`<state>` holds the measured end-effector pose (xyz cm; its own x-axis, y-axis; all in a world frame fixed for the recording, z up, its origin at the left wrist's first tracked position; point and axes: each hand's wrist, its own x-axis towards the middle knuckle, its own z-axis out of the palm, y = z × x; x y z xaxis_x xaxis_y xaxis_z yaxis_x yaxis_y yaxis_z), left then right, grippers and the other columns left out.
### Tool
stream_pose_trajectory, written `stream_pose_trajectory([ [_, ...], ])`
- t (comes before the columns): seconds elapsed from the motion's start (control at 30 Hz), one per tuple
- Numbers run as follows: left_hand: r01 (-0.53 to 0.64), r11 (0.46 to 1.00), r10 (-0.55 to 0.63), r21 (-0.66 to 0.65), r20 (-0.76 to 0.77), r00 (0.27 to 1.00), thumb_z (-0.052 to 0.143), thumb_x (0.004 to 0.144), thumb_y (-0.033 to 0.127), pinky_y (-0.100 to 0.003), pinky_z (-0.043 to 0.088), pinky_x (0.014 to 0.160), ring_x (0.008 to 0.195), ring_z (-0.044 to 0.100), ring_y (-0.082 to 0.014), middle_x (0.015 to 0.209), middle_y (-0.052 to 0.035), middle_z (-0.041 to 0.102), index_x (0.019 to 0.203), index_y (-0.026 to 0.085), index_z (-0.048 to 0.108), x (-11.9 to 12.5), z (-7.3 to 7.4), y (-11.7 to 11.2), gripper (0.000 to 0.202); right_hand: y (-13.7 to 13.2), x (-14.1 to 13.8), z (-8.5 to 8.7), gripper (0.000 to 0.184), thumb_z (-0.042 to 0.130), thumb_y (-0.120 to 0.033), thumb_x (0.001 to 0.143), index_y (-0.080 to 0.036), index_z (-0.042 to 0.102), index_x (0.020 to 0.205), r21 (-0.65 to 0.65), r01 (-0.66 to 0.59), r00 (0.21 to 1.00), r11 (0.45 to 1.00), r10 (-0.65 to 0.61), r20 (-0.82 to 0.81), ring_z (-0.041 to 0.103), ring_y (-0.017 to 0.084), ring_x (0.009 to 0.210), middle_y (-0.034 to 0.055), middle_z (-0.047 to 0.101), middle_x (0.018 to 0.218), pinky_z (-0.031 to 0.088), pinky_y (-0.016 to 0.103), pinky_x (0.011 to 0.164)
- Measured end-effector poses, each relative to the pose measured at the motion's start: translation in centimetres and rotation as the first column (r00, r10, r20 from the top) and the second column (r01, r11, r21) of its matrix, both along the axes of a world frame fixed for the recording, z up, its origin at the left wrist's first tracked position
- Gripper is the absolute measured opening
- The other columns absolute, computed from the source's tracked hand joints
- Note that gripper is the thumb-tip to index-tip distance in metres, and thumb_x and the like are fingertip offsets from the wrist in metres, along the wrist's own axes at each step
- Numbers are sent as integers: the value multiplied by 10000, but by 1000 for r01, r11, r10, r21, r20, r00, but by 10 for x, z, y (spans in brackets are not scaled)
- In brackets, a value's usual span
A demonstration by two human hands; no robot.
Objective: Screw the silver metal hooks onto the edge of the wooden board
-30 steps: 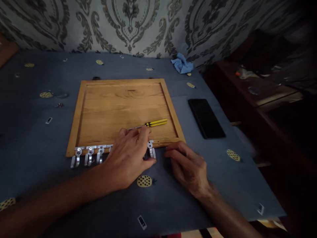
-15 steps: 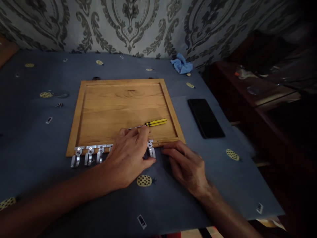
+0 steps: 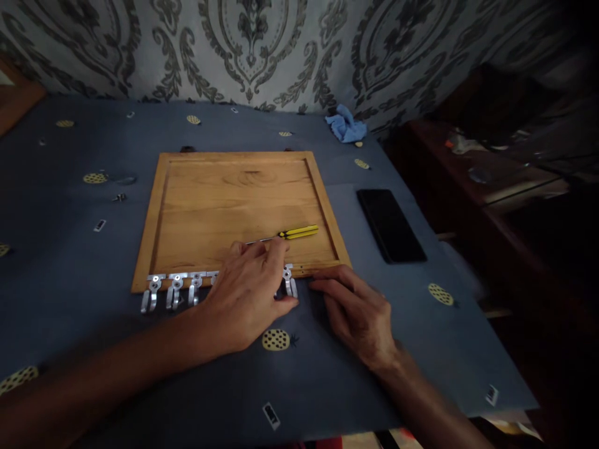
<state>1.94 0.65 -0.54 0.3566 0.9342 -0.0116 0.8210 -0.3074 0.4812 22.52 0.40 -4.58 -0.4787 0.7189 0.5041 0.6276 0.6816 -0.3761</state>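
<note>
A square wooden board (image 3: pixel 234 199) with a raised frame lies flat on the blue cloth. A metal hook rail (image 3: pixel 173 288) runs along its near edge, several hooks pointing toward me. My left hand (image 3: pixel 246 296) lies flat over the middle of the rail, fingers stretched onto the board, thumb beside the rightmost hook (image 3: pixel 289 282). My right hand (image 3: pixel 358 312) rests on the cloth just right of that hook, fingers loosely extended toward it, holding nothing I can see. A yellow-handled screwdriver (image 3: pixel 290 234) lies on the board just beyond my left fingertips.
A black phone (image 3: pixel 390 224) lies right of the board. A crumpled blue cloth (image 3: pixel 346 125) sits at the back near the patterned wall. Small screws (image 3: pixel 119 197) lie on the cloth at the left. Dark wooden furniture (image 3: pixel 491 187) stands to the right.
My right hand has slid slightly left toward the rightmost hook. The view has shifted a little; my left hand stays on the rail.
</note>
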Motion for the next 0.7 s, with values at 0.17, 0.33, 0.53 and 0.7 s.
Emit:
stream_pose_trajectory([
  [0.17, 9, 1000, -9, -9, -12, 1000, 778, 789, 309, -467, 444, 935, 1105, 648, -320, 1125, -92, 706, 1141, 176, 461, -1, 1, 1, 492, 2, -1, 1, 264, 483, -36, 909, -211, 674, 862, -30, 44, 996, 999, -46, -73, 708, 139, 779, 36, 705, 862, 568, 247, 677],
  [0.33, 29, 1000, -28, 3, -13, 1000, 746, 823, 344, -487, 434, 964, 1143, 630, -329, 1169, -134, 692, 1205, 136, 469, -2, -2, 1, 515, 6, -8, 15, 252, 484, -50, 909, -218, 671, 898, -32, 48, 983, 998, -53, -174, 696, 151, 741, 29, 695, 815, 555, 263, 648],
  [0.53, 99, 994, -100, 45, 25, 995, 706, 864, 419, -487, 443, 988, 1185, 601, -331, 1202, -154, 682, 1326, 94, 450, -6, -3, 1, 620, 30, -51, 64, 213, 556, -148, 930, -234, 659, 1095, -48, -109, 971, 993, 96, -219, 635, 129, 637, 26, 703, 857, 536, 266, 606],
  [0.7, 179, 981, -181, 71, 12, 983, 665, 914, 371, -439, 476, 1014, 1278, 542, -311, 1459, -111, 549, 1407, 147, 473, -15, 7, 3, 575, 62, -125, 88, 131, 573, -215, 933, -211, 694, 981, -87, -334, 928, 938, 312, -203, 624, 128, 629, 14, 684, 765, 513, 254, 597],
])
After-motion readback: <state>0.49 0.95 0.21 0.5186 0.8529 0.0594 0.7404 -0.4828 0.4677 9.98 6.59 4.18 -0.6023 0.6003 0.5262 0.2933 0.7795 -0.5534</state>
